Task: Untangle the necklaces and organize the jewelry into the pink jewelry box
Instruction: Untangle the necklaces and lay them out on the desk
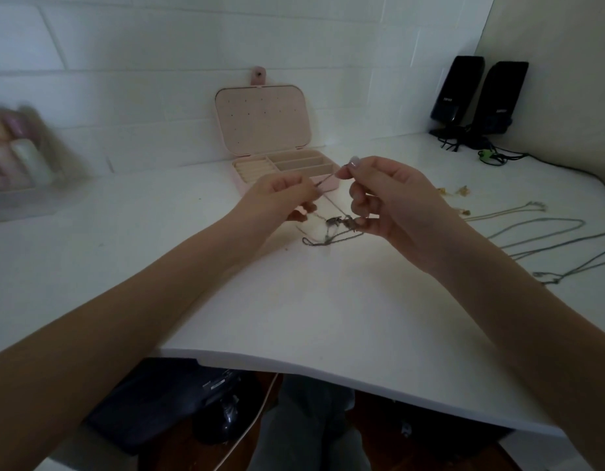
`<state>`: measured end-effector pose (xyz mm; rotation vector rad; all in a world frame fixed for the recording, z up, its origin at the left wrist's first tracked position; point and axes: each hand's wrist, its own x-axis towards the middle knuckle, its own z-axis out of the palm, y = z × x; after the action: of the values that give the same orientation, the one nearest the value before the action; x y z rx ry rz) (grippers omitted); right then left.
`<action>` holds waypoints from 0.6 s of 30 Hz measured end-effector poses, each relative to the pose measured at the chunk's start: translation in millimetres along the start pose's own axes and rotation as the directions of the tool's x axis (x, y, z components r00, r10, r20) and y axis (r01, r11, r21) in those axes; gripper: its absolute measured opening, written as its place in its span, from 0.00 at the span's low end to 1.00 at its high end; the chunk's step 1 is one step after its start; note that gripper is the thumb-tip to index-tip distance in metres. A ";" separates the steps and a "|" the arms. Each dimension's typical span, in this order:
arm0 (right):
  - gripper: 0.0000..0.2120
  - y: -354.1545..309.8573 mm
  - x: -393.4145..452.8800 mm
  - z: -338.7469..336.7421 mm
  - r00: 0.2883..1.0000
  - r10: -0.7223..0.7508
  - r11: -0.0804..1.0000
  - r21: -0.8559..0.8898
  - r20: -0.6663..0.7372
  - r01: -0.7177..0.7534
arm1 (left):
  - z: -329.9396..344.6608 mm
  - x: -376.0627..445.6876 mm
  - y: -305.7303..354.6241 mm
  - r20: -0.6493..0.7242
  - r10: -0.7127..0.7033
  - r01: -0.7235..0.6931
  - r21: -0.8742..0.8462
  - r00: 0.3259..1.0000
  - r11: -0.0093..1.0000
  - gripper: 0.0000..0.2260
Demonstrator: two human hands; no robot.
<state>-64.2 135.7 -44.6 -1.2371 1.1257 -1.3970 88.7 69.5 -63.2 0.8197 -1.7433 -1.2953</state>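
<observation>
Both hands, left (283, 195) and right (382, 195), pinch a thin chain above the dark tangled necklace knot (331, 229); the open pink jewelry box (324, 182) looks empty, so most remains.

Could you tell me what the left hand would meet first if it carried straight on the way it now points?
Probably the open pink jewelry box just beyond the left hand; depth is unclear.
</observation>
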 end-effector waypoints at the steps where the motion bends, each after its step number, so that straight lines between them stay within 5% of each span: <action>1: 0.09 0.7 0.0 0.3 1.000 -0.006 1.000 -0.029 -0.002 0.005 | 0.0 0.1 1.9 0.001 -0.021 0.022 -0.081 1.000 0.996 0.12; 9: 0.09 -1.6 -0.6 -1.9 0.999 -0.020 0.999 -0.044 -0.049 0.017 | -9.2 3.5 12.1 -0.012 -0.243 0.176 -0.653 0.970 0.736 0.14; 18: 0.08 -2.4 0.1 0.1 0.997 -0.040 0.996 0.075 -0.073 0.045 | -9.2 -0.3 9.7 0.071 -0.289 0.295 -0.359 0.955 0.886 0.16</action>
<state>-64.2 135.9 -42.3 -1.1709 1.0897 -1.5131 96.6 68.2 -52.5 0.8746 -1.3576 -1.7675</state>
